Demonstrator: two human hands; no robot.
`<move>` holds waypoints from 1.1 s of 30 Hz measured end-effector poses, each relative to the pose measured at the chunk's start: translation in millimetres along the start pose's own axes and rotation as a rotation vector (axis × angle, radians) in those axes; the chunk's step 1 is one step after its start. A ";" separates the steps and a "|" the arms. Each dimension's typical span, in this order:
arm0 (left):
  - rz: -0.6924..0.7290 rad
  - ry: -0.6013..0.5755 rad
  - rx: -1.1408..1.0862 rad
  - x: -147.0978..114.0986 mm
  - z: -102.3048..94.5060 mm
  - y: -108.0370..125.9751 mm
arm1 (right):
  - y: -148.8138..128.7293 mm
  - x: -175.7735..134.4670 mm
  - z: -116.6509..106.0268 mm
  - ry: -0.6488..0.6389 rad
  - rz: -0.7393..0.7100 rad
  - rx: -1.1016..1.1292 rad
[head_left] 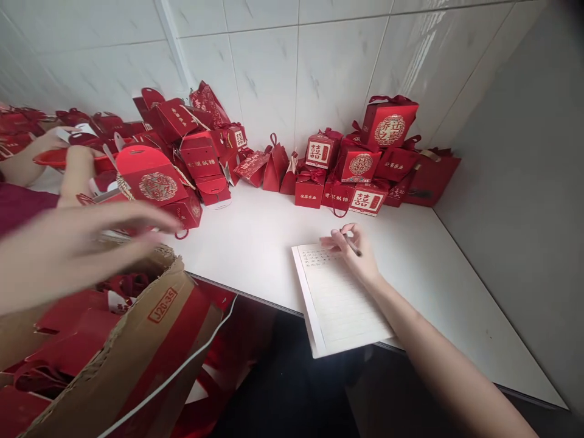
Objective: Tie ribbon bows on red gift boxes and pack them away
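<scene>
My right hand (358, 252) is closed around a dark pen (350, 243) over the top of a lined notebook (351, 310). Several rows of small handwriting fill the upper part of the page. The notebook lies aslant, its lower corner past the table's front edge. On the left, my left hand (91, 249) is stretched out above an open cardboard box (150, 340), blurred by motion. Its fingers reach toward the red gift boxes, and nothing shows in them. Beyond the fingertips stands a red gift box (152, 176) with a gold emblem and rope handle.
Red gift boxes (360, 164) are stacked against the tiled wall (269, 73), with more piled at left. A co-worker's hands (75, 164) are beside a red basin (50, 159). A white cord (182, 365) crosses the cardboard box. A grey panel (515, 213) bounds the white table (255, 243) at right.
</scene>
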State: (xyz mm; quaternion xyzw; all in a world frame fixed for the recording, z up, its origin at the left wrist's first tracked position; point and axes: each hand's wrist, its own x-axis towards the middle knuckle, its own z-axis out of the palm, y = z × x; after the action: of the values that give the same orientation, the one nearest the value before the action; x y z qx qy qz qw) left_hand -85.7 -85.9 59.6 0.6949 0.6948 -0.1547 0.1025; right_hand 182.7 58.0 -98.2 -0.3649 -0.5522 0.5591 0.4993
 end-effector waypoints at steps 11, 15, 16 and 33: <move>0.486 0.224 -0.559 211.9 67.6 120.6 | 2.0 -13.9 1.7 0.141 0.000 -0.044; 0.563 0.120 -0.605 235.8 70.8 132.4 | 13.1 -10.4 5.9 0.168 0.124 -0.125; 0.581 0.111 -0.594 240.4 69.6 133.9 | 15.0 -9.6 6.6 0.162 0.139 -0.153; 0.838 0.067 -0.545 249.2 76.0 119.8 | 12.7 -10.1 -1.9 -0.017 0.032 -0.566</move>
State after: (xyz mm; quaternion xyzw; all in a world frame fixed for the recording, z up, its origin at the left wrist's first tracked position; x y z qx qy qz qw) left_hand 24.9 118.1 -108.9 0.8668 0.3739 0.1092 0.3114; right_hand 185.0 50.1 -112.4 -0.4937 -0.6848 0.3934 0.3642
